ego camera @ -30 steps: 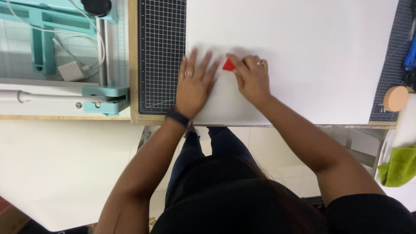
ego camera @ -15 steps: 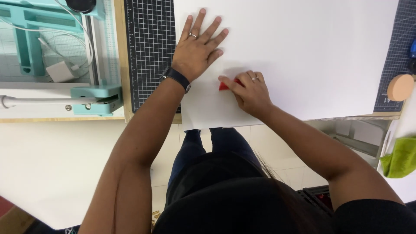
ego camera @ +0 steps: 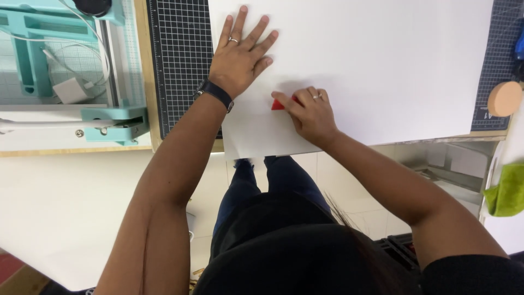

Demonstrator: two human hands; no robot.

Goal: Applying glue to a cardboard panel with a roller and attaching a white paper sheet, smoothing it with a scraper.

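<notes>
left hand [ego camera: 240, 57] spread flat on white sheet [ego camera: 371, 60], frame centre | right hand [ego camera: 308, 112] pinching red tool [ego camera: 278, 104] | press firmly, stroke evenly along paper

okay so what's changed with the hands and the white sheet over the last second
The left hand slid up the white sheet, away from the person, and now lies flat with fingers spread. The right hand stayed low near the sheet's near edge, pressing the small red piece. The black cutting mat looks unmoved.

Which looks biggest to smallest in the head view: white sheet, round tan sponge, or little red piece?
1. Large white paper sheet.
2. Round tan sponge.
3. Small red piece, partly hidden by the right hand's fingers.
</notes>
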